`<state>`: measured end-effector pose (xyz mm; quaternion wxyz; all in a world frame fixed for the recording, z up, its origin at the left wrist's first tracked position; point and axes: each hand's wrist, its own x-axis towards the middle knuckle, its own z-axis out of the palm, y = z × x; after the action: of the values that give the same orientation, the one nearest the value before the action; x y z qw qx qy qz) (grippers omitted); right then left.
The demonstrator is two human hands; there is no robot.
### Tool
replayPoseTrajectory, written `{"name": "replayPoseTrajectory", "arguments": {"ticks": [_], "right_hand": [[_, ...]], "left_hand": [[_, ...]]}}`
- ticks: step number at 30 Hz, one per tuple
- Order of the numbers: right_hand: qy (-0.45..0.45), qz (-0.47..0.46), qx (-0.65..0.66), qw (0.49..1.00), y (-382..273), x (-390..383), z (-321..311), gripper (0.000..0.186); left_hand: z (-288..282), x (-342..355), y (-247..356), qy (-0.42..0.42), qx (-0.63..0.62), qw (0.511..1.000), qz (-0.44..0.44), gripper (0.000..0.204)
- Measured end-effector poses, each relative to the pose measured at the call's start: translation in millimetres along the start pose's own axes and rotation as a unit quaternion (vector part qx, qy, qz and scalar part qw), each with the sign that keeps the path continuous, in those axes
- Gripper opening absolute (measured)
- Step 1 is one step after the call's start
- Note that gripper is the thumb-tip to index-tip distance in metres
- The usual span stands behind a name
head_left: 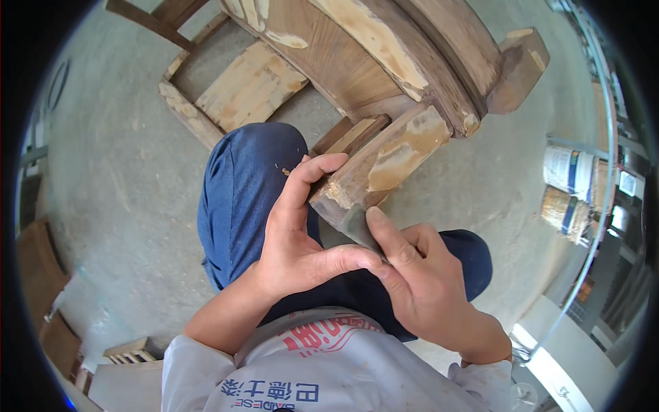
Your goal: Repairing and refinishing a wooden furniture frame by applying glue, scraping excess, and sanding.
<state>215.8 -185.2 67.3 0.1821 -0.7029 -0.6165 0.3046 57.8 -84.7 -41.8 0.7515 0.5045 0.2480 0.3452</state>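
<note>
A brown wooden furniture leg [398, 154] with pale, filler-like patches points toward me from a larger wooden frame. My left hand [292, 233] curves around its near end, with fingertips against the left side and other fingers partly hidden. The left thumb stretches across below the end, close to my right fingers. Between the thumb and fingers of my right hand [422, 275] is a dark grey-green piece of sandpaper [359, 226]. It lies against the leg's near end face.
The curved wooden panel [336, 58] of the furniture spreads above, with an open frame holding a pale board [250, 86] at its left. White buckets [568, 168] stand at the right beside a pale hose [594, 254]. My blue-trousered knees flank the leg on the concrete floor.
</note>
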Motion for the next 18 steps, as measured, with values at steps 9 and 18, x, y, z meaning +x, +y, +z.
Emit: {"name": "replayPoseTrajectory", "arguments": {"ticks": [9,18], "right_hand": [[-0.079,0.138,0.263,0.952,12,0,-23,0.020],[-0.176,0.297,0.414,0.842,1,31,-35,0.027]], "left_hand": [[12,-4,9,0.054,-0.020,0.998,-0.005,0.102],[11,-9,5,0.053,-0.032,0.996,-0.057,0.105]]}}
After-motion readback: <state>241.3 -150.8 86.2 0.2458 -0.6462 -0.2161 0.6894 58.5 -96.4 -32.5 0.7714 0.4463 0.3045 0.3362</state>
